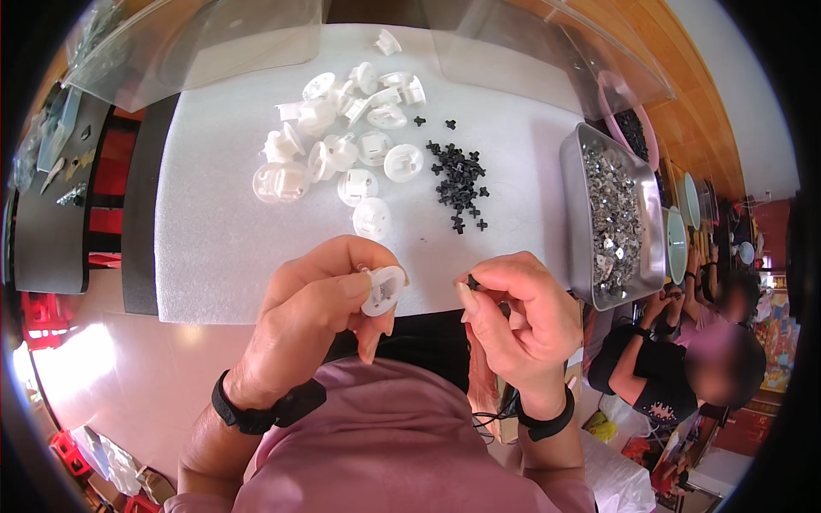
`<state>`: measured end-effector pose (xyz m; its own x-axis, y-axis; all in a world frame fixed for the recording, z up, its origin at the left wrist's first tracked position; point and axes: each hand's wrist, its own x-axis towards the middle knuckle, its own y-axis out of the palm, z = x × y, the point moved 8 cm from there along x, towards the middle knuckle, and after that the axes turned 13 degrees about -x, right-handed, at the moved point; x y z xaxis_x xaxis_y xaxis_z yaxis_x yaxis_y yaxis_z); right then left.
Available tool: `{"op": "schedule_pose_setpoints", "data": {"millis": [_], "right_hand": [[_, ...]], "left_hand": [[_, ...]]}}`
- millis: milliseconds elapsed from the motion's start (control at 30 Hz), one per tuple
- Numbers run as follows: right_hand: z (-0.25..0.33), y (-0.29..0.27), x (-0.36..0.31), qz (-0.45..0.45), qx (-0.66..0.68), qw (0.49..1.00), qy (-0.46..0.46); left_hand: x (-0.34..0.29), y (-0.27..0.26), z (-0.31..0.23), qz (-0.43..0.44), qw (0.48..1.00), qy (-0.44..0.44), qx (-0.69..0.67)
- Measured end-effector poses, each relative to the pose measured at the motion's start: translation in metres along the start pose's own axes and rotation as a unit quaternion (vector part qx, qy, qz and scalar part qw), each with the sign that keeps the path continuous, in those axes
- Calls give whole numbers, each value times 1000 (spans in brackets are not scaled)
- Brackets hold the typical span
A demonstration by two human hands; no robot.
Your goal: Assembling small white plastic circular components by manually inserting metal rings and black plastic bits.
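Observation:
Over the near edge of the table, my left hand [321,299] is closed on a round white plastic part [384,291], its disc face turned toward the right. My right hand [523,316] pinches a small black cross-shaped piece [472,282] between thumb and forefinger, a short way apart from the white part. Several more white plastic parts [280,181] lie in a loose heap on the white foam sheet [214,256]. Right of them is a pile of black cross-shaped pieces [460,178], with a few scattered around it.
A metal tray [575,214] full of small metal pieces stands at the right edge. Behind it sits a pink basin [646,128] with black pieces. Clear plastic panels [547,51] border the far side. A co-worker [629,363] sits at the right; a dark table [56,231] stands left.

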<state>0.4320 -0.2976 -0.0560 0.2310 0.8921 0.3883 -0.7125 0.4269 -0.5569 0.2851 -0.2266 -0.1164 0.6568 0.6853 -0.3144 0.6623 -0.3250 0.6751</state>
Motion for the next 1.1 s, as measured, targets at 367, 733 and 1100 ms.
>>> {"op": "schedule_pose_setpoints", "data": {"millis": [367, 733, 1100], "right_hand": [[-1, 6, -2, 9, 59, 998, 33], [15, 7, 2, 11, -58, 997, -43], [-2, 20, 1, 62, 182, 968, 159]], "left_hand": [[-2, 1, -1, 52, 998, -20, -13], [0, 1, -1, 24, 998, -21, 46], [0, 0, -5, -14, 998, -25, 47]]}}
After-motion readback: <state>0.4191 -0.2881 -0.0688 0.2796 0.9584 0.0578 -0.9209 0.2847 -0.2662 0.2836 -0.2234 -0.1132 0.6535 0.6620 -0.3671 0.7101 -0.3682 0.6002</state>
